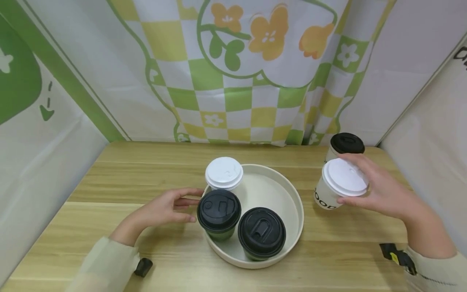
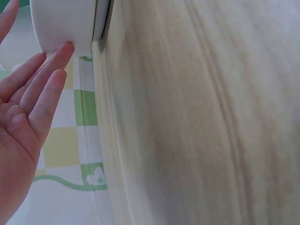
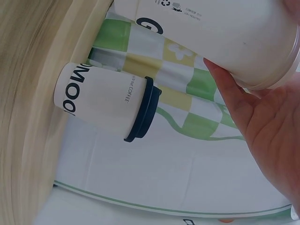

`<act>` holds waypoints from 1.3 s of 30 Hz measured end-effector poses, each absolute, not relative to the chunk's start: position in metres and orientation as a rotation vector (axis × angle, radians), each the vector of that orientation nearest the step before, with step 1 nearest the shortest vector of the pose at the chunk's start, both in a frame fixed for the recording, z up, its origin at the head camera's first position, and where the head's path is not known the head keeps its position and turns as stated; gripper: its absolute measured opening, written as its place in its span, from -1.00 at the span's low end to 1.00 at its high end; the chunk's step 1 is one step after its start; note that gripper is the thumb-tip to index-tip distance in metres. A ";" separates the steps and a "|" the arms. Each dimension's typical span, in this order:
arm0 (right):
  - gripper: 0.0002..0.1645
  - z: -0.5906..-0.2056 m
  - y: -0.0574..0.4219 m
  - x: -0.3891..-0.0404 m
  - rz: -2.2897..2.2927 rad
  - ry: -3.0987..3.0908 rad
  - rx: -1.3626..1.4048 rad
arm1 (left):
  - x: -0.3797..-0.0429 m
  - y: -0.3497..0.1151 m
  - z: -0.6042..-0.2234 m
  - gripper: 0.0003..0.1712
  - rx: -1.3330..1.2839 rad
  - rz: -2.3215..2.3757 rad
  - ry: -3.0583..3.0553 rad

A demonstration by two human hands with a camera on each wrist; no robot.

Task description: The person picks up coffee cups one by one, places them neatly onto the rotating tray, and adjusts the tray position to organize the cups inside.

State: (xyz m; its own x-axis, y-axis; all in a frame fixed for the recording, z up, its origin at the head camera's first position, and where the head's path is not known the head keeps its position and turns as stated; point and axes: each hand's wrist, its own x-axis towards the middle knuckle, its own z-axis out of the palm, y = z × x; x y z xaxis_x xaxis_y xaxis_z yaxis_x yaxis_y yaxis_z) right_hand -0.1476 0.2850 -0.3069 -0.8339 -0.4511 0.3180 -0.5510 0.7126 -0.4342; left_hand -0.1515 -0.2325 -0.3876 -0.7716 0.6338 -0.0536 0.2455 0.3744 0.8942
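My right hand point(image 1: 381, 190) grips a white paper cup with a white lid point(image 1: 344, 178), thumb on the near side and fingers round the far side. Dark lettering marks its wall. My left hand point(image 1: 168, 209) is beside the round cream tray point(image 1: 297, 202), its fingers extended and its fingertips at the rim in the left wrist view. In the tray stand two green cups with black lids, one at the left point(image 1: 219, 213) and one at the front point(image 1: 262, 233). A white-lidded cup point(image 1: 224, 172) stands at the tray's back left, partly hidden by the black-lidded cup.
A white cup with a black lid point(image 3: 103, 101) stands upright at the table's back right, behind the gripped cup. The wooden table point(image 1: 146, 170) ends at a checked, flowered curtain point(image 1: 237, 97) at the back, with pale fabric walls at both sides.
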 end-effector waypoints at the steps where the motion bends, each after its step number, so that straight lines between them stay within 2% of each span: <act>1: 0.24 -0.307 0.285 -0.147 0.783 -2.727 0.805 | -0.152 -0.232 -0.387 -0.16 0.764 1.364 2.250; 10: 0.29 -0.301 0.284 -0.147 0.754 -2.728 0.792 | -0.158 -0.230 -0.388 -0.07 0.766 1.370 2.225; 21: 0.33 -0.295 0.281 -0.147 0.806 -2.702 0.781 | -0.165 -0.228 -0.389 -0.06 0.773 1.372 2.231; 39: 0.32 -0.282 0.267 -0.146 0.784 -2.612 0.953 | -0.170 -0.225 -0.389 -0.01 0.737 1.358 2.232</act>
State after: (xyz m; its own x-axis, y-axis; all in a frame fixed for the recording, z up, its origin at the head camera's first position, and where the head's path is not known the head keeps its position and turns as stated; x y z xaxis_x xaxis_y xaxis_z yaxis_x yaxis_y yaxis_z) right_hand -0.1464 0.2665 -0.2824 -0.7542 -0.5190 0.4023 -0.6547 0.6410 -0.4006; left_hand -0.1699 -0.2247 -0.3892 -0.7695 0.6335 -0.0812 0.2190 0.3811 0.8982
